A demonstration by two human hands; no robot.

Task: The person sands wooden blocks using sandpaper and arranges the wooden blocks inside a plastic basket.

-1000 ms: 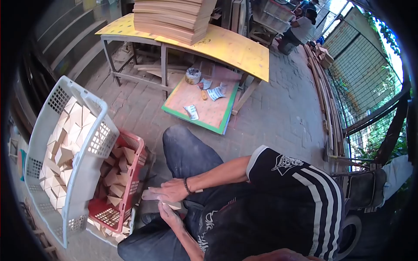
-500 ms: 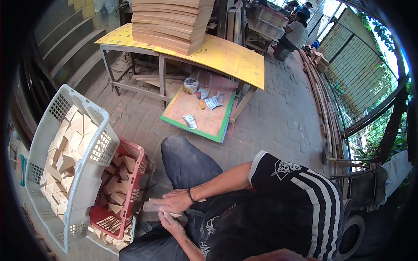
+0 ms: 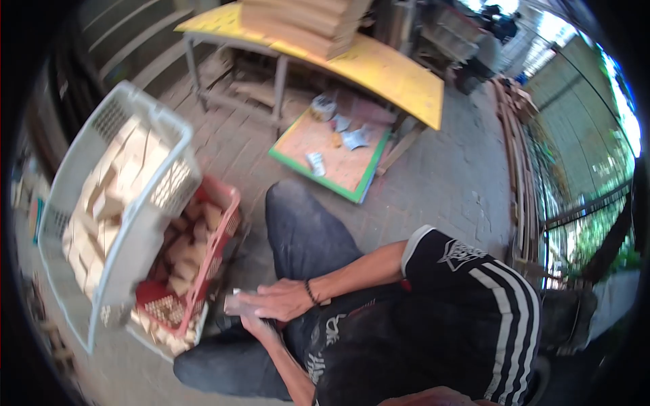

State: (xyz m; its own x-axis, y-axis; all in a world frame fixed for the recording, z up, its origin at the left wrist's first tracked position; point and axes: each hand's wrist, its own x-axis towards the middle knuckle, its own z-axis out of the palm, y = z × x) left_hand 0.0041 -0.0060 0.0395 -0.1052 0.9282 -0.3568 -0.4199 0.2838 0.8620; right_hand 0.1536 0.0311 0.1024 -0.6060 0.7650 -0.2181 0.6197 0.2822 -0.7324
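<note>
My right hand [image 3: 283, 300] reaches across from the striped sleeve, its fingers closed together over my left hand [image 3: 261, 329]. My left hand is below it, fingers curled up under the right. A pale greyish piece [image 3: 233, 303] shows at the fingertips; blur hides its kind, and whatever lies between the palms is covered. Both hands are above my lap. The nearest things are a red plastic crate [image 3: 232, 220] of small wooden blocks [image 3: 181, 271] and a tilted white plastic crate [image 3: 145, 233] full of more pale blocks [image 3: 112, 203].
Under the crates is a light container [image 3: 193, 338] with more wood pieces. Ahead, a yellow table [image 3: 399, 81] bears a stack of boards [image 3: 298, 24]. A green-edged panel [image 3: 325, 186] with paper scraps lies below it. Long timbers [image 3: 516, 162] line the fence; a person [image 3: 481, 61] sits far back.
The view has shifted, moving the table and panel up and right in the picture. My hands stay together; the right hand's fingers now cover the small wooden piece that showed between them.
</note>
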